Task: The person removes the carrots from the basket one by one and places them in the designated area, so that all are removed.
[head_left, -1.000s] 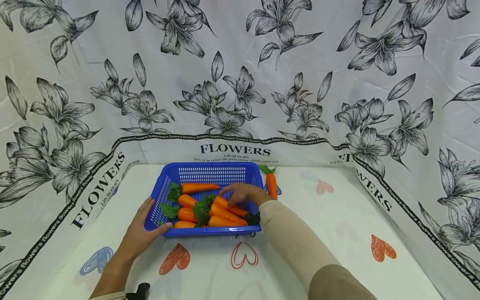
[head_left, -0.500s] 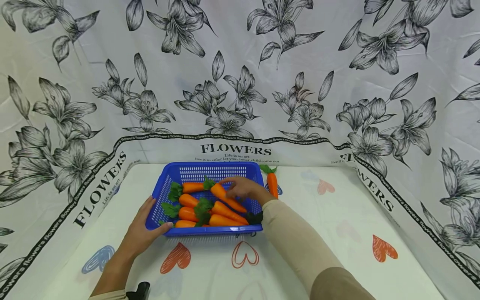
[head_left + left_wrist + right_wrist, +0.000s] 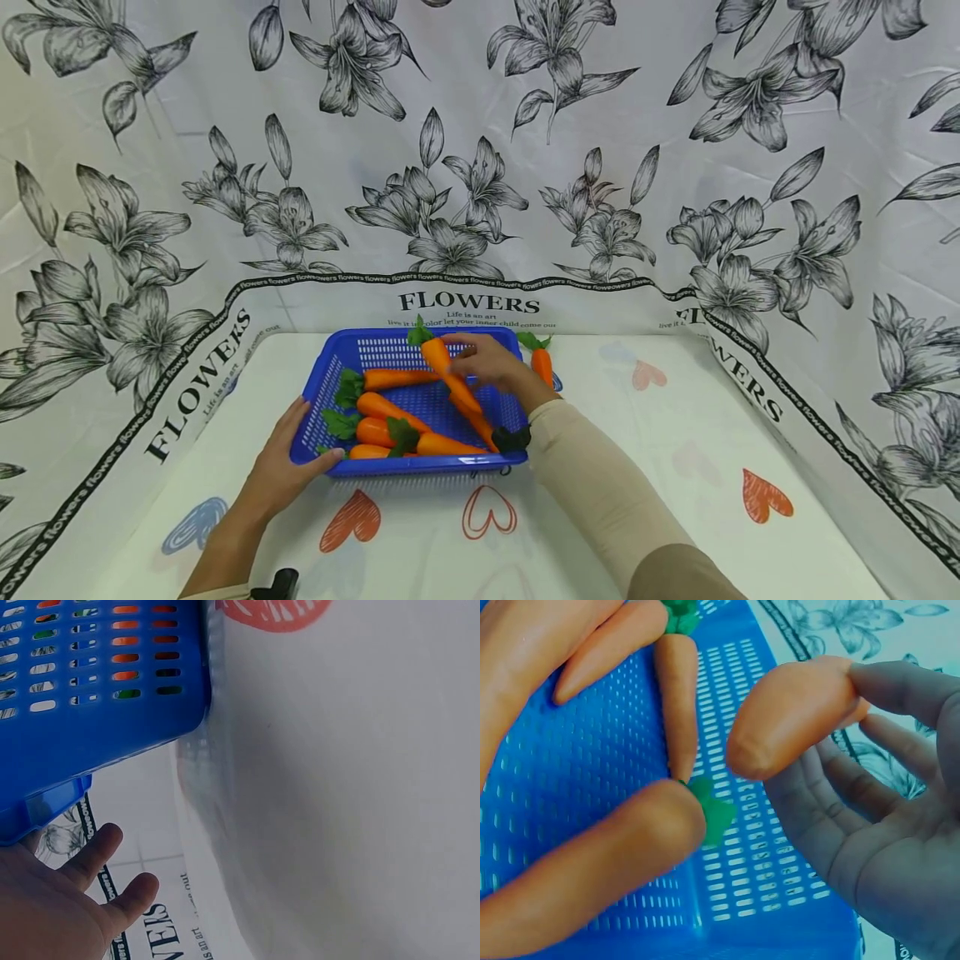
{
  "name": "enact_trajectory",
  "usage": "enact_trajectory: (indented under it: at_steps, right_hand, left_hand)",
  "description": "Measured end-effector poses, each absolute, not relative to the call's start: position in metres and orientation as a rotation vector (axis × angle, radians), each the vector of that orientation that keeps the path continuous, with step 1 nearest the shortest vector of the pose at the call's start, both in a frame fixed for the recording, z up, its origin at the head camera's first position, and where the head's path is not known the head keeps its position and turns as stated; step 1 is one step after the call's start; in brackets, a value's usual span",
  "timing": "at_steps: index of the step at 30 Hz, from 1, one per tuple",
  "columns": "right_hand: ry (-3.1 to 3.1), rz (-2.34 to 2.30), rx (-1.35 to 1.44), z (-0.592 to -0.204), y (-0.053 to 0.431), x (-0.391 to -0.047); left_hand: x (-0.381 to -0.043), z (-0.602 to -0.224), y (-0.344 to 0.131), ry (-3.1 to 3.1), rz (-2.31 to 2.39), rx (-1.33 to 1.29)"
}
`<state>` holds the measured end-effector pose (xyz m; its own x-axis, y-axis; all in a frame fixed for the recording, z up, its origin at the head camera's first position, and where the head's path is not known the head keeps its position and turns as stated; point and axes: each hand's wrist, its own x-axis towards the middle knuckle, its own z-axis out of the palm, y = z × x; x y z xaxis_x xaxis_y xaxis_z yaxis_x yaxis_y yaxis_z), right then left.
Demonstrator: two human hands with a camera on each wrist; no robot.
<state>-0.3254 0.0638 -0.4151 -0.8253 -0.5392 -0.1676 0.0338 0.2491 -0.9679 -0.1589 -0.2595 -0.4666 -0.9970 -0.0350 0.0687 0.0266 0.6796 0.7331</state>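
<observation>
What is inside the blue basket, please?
Several orange carrots with green leaves lie inside the basket; the right grip holds one more carrot above. Anything directly under the carrots is covered and cannot be seen.

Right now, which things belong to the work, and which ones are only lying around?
Probably in the work: held carrot in right hand, blue basket, carrots inside it, perhaps the carrot outside.
Just around: flower-printed curtain, heart-printed table.

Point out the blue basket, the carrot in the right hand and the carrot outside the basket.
Blue basket (image 3: pixel 420 466), head view: front rim.
Held carrot (image 3: pixel 791 716), right wrist view: orange body.
Outside carrot (image 3: pixel 542 364), head view: orange body.
</observation>
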Motion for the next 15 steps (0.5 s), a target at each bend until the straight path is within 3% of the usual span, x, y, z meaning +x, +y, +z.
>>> enact_trajectory:
  at_steps: [15]
  right_hand:
    - [2.004,-1.759,-0.489,-0.391,0.071,-0.31]
  left_hand:
    - [-0.16,-0.467,-0.261,-2.809,-1.246,0.013]
